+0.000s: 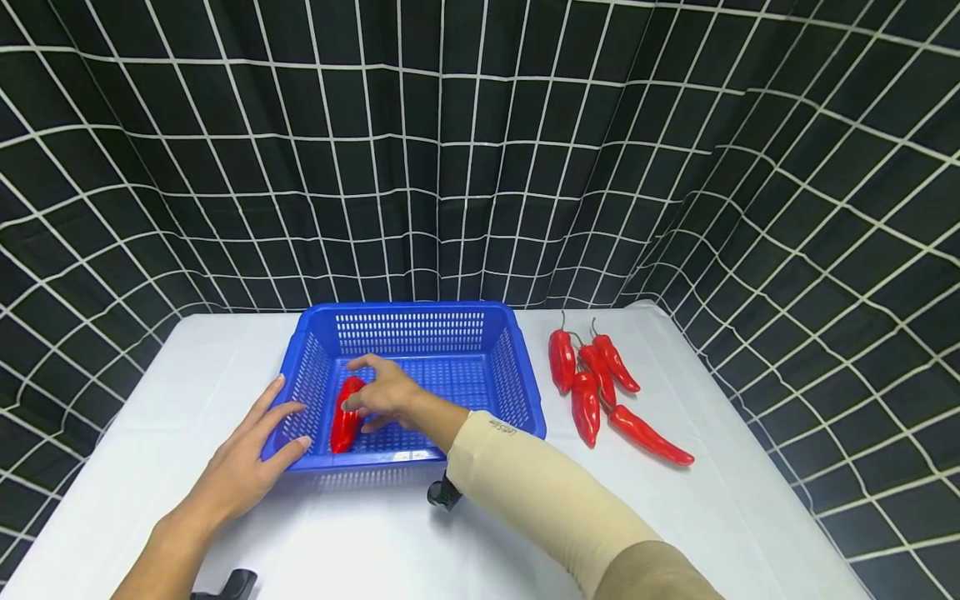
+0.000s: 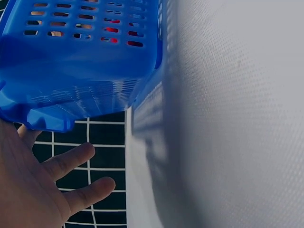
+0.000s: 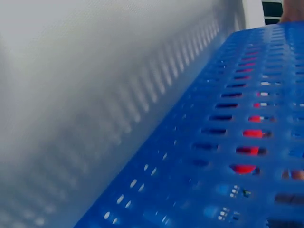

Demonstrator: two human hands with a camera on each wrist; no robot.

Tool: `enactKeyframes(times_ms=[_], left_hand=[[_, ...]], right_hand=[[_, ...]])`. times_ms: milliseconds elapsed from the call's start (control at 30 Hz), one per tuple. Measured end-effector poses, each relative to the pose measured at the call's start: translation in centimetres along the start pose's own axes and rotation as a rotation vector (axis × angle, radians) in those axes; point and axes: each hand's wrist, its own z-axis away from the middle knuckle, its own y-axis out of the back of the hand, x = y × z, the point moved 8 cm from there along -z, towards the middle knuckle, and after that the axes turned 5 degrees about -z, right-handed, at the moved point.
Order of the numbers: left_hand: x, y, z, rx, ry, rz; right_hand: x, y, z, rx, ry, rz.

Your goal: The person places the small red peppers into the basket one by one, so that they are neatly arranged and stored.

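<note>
With the left hand spread at the blue basket's rim, the right hand, fingers spread, overlaps 1 red pepper inside; 5 others lie outside.

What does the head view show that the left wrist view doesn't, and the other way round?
Only the head view: the five red peppers on the white cloth, right of the blue basket, and the view down into that basket.

Only the left wrist view: the palm side of the left hand.

Both: the left hand, the basket, the cloth, the black grid backdrop, and red inside the basket, glimpsed through slots from the wrist.
</note>
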Motion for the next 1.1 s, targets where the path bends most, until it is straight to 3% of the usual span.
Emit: enactKeyframes(times_ms=[267, 667, 1100], left_hand=[[0.1, 0.1, -0.1, -0.01, 0.008, -0.011], [0.0, 0.2, -0.2, -0.014, 0.014, -0.022], [0.2, 0.0, -0.1, -0.005, 0.018, -0.031]], right_hand=[[-1.1, 1.3, 1.0, -0.082, 0.038, -0.109], [-3.9, 2.7, 4.0, -0.206, 0.073, -0.185], [-5.1, 4.9, 7.7, -0.276, 0.107, -0.251]])
